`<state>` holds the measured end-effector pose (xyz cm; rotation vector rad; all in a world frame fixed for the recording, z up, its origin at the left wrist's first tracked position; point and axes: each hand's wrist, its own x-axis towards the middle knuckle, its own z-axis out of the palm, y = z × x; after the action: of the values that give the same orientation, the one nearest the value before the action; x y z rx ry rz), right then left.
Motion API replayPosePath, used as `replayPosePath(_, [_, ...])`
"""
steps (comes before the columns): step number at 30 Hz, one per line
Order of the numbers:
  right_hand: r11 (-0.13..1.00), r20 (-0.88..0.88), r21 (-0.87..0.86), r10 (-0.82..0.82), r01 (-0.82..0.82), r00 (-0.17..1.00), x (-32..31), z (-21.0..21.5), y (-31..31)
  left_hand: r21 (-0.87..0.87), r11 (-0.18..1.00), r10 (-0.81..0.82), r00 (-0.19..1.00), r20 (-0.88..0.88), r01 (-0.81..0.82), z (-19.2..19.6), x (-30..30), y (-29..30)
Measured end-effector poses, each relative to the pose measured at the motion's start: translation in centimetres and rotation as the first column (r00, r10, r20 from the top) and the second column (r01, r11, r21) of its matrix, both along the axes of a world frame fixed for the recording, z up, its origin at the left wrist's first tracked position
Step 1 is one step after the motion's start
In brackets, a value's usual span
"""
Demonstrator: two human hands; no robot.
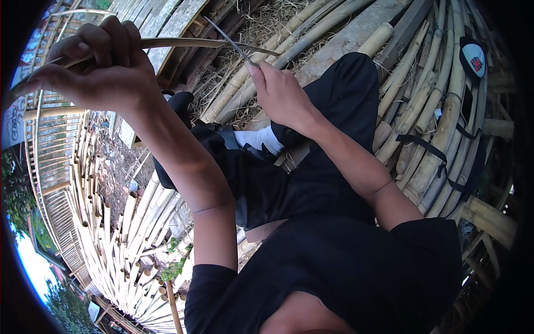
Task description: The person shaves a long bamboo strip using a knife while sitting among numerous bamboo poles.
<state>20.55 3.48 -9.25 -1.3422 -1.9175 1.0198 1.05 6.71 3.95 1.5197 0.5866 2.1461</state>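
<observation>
My left hand (103,64) is raised at the upper left, its fingers wrapped round a long, thin bamboo strip (186,42). The strip runs rightward from that fist and ends beyond a knife blade (222,35). Lower and further right, my right hand (283,97) is closed on the knife, whose handle is mostly hidden in the fingers. Its narrow blade points up and to the left and crosses the strip near the strip's right end. Whether the edge bites into the bamboo, I cannot tell.
My legs in black trousers (328,172) are folded beneath my arms. Shavings (247,67) litter the ground beside long bamboo poles (311,33). More bamboo (445,117) is piled at right, with a black strap (425,146) on it. Cut poles (133,261) stack at lower left.
</observation>
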Motion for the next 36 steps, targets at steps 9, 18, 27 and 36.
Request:
replayPosePath(9, [0.998,0.008,0.010,-0.057,0.057,0.998,-0.1,-2.9,1.3,-0.032,0.995,0.090,0.996,-0.020,-0.090,0.5,0.6,0.2])
replayPosePath(18, [0.999,0.002,0.045,-0.020,0.020,1.000,-0.4,-3.1,1.6,-0.083,0.983,0.170,0.984,0.045,-0.166,0.7,0.8,-0.5])
replayPosePath(27, [0.999,-0.052,0.040,0.006,-0.004,0.999,-2.8,0.3,1.2,-0.140,0.943,0.317,0.944,0.089,-0.303,1.8,0.4,-0.2])
replayPosePath(36, [0.991,0.009,-0.082,-0.104,0.104,0.995,-0.3,-8.2,3.2,-0.143,0.931,0.339,0.941,0.006,-0.335,2.3,1.1,1.8])
